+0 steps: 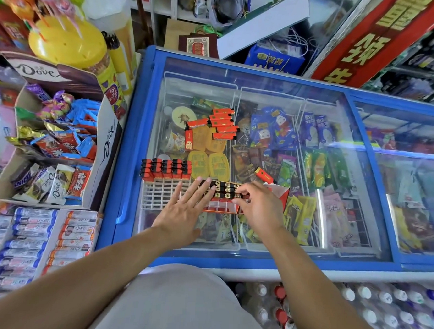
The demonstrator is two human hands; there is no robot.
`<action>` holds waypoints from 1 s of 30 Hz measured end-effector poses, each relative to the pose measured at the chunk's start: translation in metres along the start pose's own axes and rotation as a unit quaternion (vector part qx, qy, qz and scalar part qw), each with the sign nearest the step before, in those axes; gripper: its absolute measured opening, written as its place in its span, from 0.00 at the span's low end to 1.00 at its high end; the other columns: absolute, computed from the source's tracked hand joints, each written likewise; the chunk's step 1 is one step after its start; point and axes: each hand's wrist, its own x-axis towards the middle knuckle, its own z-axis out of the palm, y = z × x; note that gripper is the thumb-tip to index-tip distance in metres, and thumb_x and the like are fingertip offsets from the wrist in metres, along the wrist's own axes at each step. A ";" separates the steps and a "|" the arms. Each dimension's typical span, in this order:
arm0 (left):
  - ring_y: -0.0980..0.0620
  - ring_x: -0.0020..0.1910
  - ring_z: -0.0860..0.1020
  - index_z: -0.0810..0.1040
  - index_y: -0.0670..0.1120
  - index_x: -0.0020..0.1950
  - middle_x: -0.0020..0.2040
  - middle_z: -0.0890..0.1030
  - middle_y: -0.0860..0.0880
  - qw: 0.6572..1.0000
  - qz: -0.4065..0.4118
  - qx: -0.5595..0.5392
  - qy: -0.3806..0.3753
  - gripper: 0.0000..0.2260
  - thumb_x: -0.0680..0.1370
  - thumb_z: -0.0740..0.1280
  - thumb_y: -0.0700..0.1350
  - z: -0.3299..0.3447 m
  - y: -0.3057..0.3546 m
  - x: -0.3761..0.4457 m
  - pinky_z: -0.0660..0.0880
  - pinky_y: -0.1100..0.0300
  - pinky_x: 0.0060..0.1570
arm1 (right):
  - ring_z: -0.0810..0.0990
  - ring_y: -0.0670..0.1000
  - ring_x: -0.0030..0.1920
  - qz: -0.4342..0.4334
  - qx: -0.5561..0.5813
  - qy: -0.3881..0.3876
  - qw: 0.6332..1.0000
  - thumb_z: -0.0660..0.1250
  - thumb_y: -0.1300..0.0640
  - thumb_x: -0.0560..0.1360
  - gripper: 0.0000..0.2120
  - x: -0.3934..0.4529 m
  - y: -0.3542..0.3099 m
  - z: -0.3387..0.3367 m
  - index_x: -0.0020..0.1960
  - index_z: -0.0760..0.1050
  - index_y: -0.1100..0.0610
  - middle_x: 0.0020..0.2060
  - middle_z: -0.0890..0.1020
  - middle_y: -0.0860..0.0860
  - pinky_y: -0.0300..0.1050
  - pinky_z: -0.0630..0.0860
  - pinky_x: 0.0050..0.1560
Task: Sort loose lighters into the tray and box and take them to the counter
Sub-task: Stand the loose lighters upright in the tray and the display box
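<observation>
A white grid tray [160, 195] lies on the freezer's glass lid, with a row of red lighters [166, 170] standing along its far edge. Right of it a red box [279, 195] holds upright lighters [226, 191] with black tops. My left hand [184, 207] lies flat, fingers straight, touching the box's left lighters. My right hand [256, 203] has its fingers curled and pinches a lighter at the box's right side. Several loose red lighters [221, 123] lie farther back on the glass. One more loose lighter [264, 175] lies just beyond the box.
The blue-framed freezer [126, 160] holds ice creams under sliding glass. A Dove candy display [62, 142] and a yellow lollipop jar [67, 43] stand at the left. Toothpaste-like tubes [28, 250] fill the lower left. Bottled drinks [353, 312] sit below the freezer's front.
</observation>
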 end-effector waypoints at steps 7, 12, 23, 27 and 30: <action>0.45 0.76 0.23 0.23 0.46 0.77 0.77 0.23 0.46 0.999 -0.015 0.023 0.028 0.47 0.81 0.61 0.57 0.004 0.004 0.002 0.36 0.40 0.78 | 0.78 0.48 0.50 -0.051 -0.117 -0.057 0.990 0.75 0.44 0.72 0.25 0.023 -0.017 -0.009 0.67 0.75 0.47 0.51 0.75 0.46 0.42 0.73 0.48; 0.43 0.77 0.26 0.27 0.44 0.79 0.79 0.26 0.44 0.998 -0.042 0.029 0.048 0.46 0.81 0.61 0.55 0.006 0.010 0.003 0.39 0.41 0.79 | 0.78 0.49 0.56 -0.068 -0.114 -0.094 0.987 0.73 0.45 0.74 0.25 0.031 -0.022 -0.015 0.68 0.73 0.47 0.56 0.76 0.46 0.46 0.75 0.58; 0.44 0.78 0.26 0.26 0.47 0.79 0.79 0.25 0.46 1.000 -0.022 -0.001 0.009 0.50 0.79 0.65 0.59 0.006 0.004 0.005 0.44 0.37 0.78 | 0.80 0.53 0.58 0.089 0.153 -0.081 0.981 0.63 0.53 0.82 0.19 0.183 -0.007 -0.010 0.73 0.70 0.53 0.60 0.78 0.50 0.46 0.74 0.57; 0.46 0.75 0.22 0.23 0.48 0.77 0.77 0.22 0.47 1.000 -0.015 -0.002 -0.010 0.50 0.80 0.63 0.61 0.004 0.001 0.004 0.39 0.38 0.78 | 0.76 0.57 0.64 0.102 0.089 -0.119 0.984 0.62 0.50 0.83 0.18 0.227 0.006 0.019 0.72 0.71 0.51 0.69 0.73 0.55 0.49 0.73 0.62; 0.46 0.76 0.23 0.24 0.49 0.78 0.78 0.23 0.48 1.000 -0.017 -0.010 0.001 0.50 0.79 0.64 0.61 0.003 0.001 0.004 0.37 0.40 0.78 | 0.78 0.56 0.62 0.114 0.119 -0.125 0.978 0.69 0.49 0.79 0.17 0.242 0.020 0.028 0.66 0.76 0.52 0.66 0.76 0.55 0.42 0.70 0.55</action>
